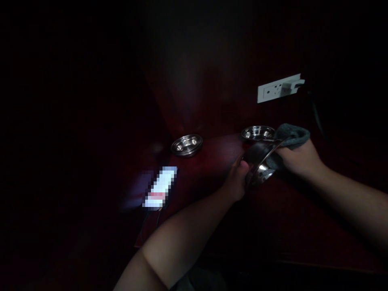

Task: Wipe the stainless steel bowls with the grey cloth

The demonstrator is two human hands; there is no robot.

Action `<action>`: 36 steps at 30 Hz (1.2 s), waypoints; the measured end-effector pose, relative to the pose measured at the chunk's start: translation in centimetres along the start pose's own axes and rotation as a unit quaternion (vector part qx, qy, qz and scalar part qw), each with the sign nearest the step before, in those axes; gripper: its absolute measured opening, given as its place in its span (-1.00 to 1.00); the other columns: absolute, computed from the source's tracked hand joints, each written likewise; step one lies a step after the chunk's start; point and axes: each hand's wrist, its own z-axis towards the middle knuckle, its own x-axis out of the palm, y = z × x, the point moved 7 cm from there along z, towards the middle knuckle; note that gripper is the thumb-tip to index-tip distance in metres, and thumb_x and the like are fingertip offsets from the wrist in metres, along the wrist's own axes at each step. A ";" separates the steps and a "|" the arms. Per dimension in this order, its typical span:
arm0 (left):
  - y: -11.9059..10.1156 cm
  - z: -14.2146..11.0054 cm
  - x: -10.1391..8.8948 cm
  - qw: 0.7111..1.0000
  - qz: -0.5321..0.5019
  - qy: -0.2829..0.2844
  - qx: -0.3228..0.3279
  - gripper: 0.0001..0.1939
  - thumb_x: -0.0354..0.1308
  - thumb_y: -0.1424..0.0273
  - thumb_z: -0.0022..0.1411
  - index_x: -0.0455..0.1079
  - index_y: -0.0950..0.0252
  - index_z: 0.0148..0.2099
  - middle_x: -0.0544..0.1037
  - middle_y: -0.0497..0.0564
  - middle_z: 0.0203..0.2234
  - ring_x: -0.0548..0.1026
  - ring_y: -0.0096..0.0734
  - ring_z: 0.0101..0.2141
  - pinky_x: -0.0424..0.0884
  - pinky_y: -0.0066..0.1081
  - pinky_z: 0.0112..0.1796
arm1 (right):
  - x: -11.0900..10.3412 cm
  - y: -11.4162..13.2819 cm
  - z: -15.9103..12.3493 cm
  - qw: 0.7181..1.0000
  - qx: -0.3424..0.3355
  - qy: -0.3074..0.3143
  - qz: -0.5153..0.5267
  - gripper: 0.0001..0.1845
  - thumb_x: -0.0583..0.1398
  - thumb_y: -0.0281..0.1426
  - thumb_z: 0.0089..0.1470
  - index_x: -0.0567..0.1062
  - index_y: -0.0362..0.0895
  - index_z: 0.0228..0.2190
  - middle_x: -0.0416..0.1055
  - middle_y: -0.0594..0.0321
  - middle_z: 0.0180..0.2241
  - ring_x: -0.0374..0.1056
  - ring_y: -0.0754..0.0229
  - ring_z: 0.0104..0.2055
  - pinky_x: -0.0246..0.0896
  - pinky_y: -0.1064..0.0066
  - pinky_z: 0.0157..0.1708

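As hands [238,181] [299,157] hold a bowl [261,165], a screen's [161,186] illegible.

No text, label, brand or number can be read. The lit phone screen [160,188], by the left edge of the table [216,155], is broken into coarse blocks with a reddish band across its lower part, leaving any writing illegible. On the white socket plate [273,93] above the table's far edge, any markings are too small to tell.
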 end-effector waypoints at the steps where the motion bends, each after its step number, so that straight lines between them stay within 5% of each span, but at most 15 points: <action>1: 0.1 0.0 -0.1 1.000 0.001 -0.003 0.000 -0.21 0.07 -0.27 -0.10 0.39 0.33 -0.10 0.51 0.06 -0.38 0.47 -0.31 -0.37 0.34 -0.34 -0.33 | 0.0 -0.1 0.0 1.000 0.003 0.000 0.003 -0.89 0.21 -0.38 -0.16 0.33 -0.06 -0.58 0.34 0.28 -0.53 0.26 0.20 -0.48 0.22 0.28 -0.37; 12: -0.3 -0.4 -0.2 1.000 0.025 -0.010 0.013 -0.17 0.01 -0.32 -0.12 0.41 0.34 -0.15 0.52 0.12 -0.28 0.48 -0.16 -0.19 0.36 -0.19 -0.12 | 0.4 -0.8 0.0 1.000 0.022 0.006 0.018 -0.83 0.22 -0.24 -0.21 0.41 -0.07 -0.53 0.39 0.27 -0.50 0.32 0.12 -0.43 0.24 0.18 -0.30; 31: 0.1 0.3 0.2 0.999 -0.014 -0.015 -0.030 -0.27 0.00 -0.26 -0.03 0.43 0.30 -0.18 0.53 0.07 -0.43 0.51 -0.22 -0.34 0.38 -0.26 -0.29 | -0.2 0.5 -0.2 0.999 -0.036 -0.013 -0.004 -0.91 0.24 -0.43 -0.12 0.41 -0.13 -0.57 0.43 0.27 -0.54 0.34 0.21 -0.48 0.27 0.35 -0.41; 36: -0.1 0.6 0.4 1.000 -0.003 0.006 0.011 -0.25 -0.01 -0.28 -0.05 0.45 0.27 -0.15 0.55 0.05 -0.43 0.53 -0.20 -0.29 0.40 -0.23 -0.23 | -0.3 0.2 -0.2 0.998 -0.049 -0.028 0.000 -0.88 0.24 -0.39 -0.10 0.40 -0.10 -0.58 0.42 0.30 -0.56 0.34 0.21 -0.49 0.28 0.36 -0.45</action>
